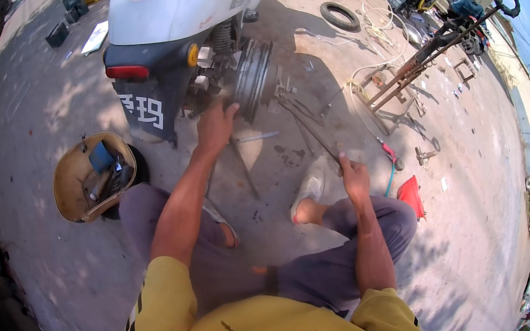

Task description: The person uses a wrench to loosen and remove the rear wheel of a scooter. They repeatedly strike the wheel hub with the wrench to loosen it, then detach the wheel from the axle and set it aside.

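A white scooter (156,15) stands before me, its rear toward me, with a red tail light and a dark mudflap. Its bare metal wheel rim (251,79) carries no tire. My left hand (214,130) is beside the near edge of the rim, fingers curled; what they hold, if anything, is hidden. In my right hand (356,180) is one end of a long thin tire lever (314,133), which slants away toward the rim. Other metal bars (302,123) lie close to it on the ground. A screwdriver-like tool (257,137) and a dark rod (245,170) lie between my feet and the scooter.
A tan tub (74,204) of tools stands at my left. At the right are a metal stand with long bars (411,70), a pale hose (355,71), a red air-hose fitting (387,148) and a red object (411,197). Farther off lies a black tire (339,16).
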The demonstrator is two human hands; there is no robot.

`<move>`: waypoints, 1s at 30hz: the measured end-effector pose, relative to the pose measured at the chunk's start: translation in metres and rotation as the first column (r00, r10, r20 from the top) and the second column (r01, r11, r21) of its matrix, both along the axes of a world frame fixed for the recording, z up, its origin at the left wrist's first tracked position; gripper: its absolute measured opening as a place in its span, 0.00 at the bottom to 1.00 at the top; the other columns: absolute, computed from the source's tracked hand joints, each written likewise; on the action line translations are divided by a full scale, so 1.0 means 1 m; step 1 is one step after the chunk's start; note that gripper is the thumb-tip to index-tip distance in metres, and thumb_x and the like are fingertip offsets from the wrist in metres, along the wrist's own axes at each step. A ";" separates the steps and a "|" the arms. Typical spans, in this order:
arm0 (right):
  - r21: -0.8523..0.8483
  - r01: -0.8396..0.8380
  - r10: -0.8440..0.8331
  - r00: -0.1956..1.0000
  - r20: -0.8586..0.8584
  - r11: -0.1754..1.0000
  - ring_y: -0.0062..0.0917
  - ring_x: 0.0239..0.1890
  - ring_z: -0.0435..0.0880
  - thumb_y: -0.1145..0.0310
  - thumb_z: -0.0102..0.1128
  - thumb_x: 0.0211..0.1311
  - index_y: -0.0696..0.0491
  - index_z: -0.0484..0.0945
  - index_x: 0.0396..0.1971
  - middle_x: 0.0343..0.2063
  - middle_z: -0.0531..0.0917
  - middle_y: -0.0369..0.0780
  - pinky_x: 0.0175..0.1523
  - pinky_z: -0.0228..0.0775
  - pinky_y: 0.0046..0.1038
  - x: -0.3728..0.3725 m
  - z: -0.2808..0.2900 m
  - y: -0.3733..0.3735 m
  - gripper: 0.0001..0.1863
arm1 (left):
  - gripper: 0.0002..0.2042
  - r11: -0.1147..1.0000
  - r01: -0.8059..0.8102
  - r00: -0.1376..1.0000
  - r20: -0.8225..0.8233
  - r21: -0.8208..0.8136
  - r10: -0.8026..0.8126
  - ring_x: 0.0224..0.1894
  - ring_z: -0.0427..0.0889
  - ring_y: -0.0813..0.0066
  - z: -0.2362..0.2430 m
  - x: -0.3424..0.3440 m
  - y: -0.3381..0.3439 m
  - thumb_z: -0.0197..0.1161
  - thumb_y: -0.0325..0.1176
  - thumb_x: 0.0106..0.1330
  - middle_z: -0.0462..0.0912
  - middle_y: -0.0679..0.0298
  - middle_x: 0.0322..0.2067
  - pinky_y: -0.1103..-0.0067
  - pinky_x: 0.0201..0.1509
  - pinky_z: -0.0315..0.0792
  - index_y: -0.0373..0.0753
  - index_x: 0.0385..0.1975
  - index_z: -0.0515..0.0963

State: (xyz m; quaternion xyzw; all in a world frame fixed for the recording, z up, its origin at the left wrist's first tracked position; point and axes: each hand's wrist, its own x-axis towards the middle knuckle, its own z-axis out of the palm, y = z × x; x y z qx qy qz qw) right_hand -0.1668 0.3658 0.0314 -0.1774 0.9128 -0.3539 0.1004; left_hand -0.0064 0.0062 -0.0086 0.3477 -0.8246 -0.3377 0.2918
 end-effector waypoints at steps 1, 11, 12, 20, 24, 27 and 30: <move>0.004 0.000 0.000 1.000 0.002 1.000 0.21 0.19 0.71 0.39 0.54 0.73 0.59 0.79 0.15 0.11 0.72 0.36 0.30 0.62 0.30 0.000 0.000 -0.001 0.37 | 0.21 1.000 -0.013 0.998 -0.054 0.007 0.014 0.48 0.84 0.38 0.002 -0.003 -0.002 0.63 0.48 0.72 0.86 0.42 0.41 0.54 0.51 0.76 0.34 0.48 0.81; 0.010 -0.007 0.007 1.000 0.017 1.000 0.28 0.21 0.78 0.30 0.50 0.71 0.56 0.83 0.18 0.12 0.76 0.40 0.33 0.68 0.34 -0.008 -0.013 0.001 0.41 | 0.19 0.998 0.019 0.971 0.238 0.058 -0.032 0.50 0.84 0.40 -0.037 0.012 -0.001 0.65 0.44 0.69 0.86 0.43 0.44 0.53 0.52 0.76 0.36 0.51 0.79; 0.012 -0.002 0.002 1.000 0.008 1.000 0.28 0.21 0.78 0.30 0.50 0.71 0.56 0.83 0.18 0.12 0.76 0.40 0.33 0.68 0.34 -0.005 -0.012 -0.001 0.41 | 0.20 0.996 0.050 0.951 0.300 0.073 -0.070 0.50 0.84 0.40 -0.038 0.015 -0.001 0.65 0.45 0.70 0.86 0.43 0.45 0.54 0.53 0.76 0.36 0.51 0.79; -0.006 0.008 -0.008 0.999 0.036 1.000 0.25 0.22 0.74 0.35 0.51 0.73 0.58 0.82 0.18 0.13 0.75 0.38 0.33 0.65 0.32 -0.001 -0.009 -0.003 0.39 | 0.24 1.000 0.003 0.999 0.048 0.018 -0.003 0.53 0.83 0.42 0.007 0.004 0.005 0.63 0.48 0.72 0.85 0.45 0.48 0.57 0.57 0.75 0.34 0.56 0.78; 0.037 0.024 -0.026 0.998 0.059 0.999 0.30 0.24 0.80 0.31 0.51 0.71 0.57 0.84 0.20 0.15 0.79 0.41 0.37 0.70 0.34 -0.001 -0.012 -0.003 0.40 | 0.23 0.998 -0.040 0.998 -0.037 0.043 0.042 0.53 0.83 0.42 -0.004 -0.006 -0.004 0.63 0.47 0.71 0.85 0.45 0.48 0.57 0.56 0.76 0.36 0.57 0.79; 0.004 0.023 -0.023 0.996 0.092 1.000 0.29 0.24 0.80 0.32 0.51 0.71 0.57 0.84 0.20 0.14 0.79 0.40 0.37 0.70 0.33 -0.009 -0.022 0.000 0.40 | 0.21 0.998 -0.056 0.998 -0.019 0.036 0.057 0.52 0.84 0.43 -0.017 -0.005 -0.001 0.64 0.45 0.70 0.86 0.46 0.47 0.57 0.55 0.76 0.38 0.57 0.79; -0.042 0.041 -0.035 0.991 0.125 0.998 0.27 0.23 0.78 0.33 0.52 0.71 0.56 0.84 0.19 0.13 0.77 0.38 0.35 0.68 0.32 -0.009 -0.027 -0.004 0.39 | 0.17 0.998 -0.053 0.986 0.158 0.018 0.049 0.49 0.84 0.43 -0.038 0.006 -0.001 0.65 0.41 0.70 0.87 0.47 0.44 0.59 0.52 0.76 0.39 0.54 0.81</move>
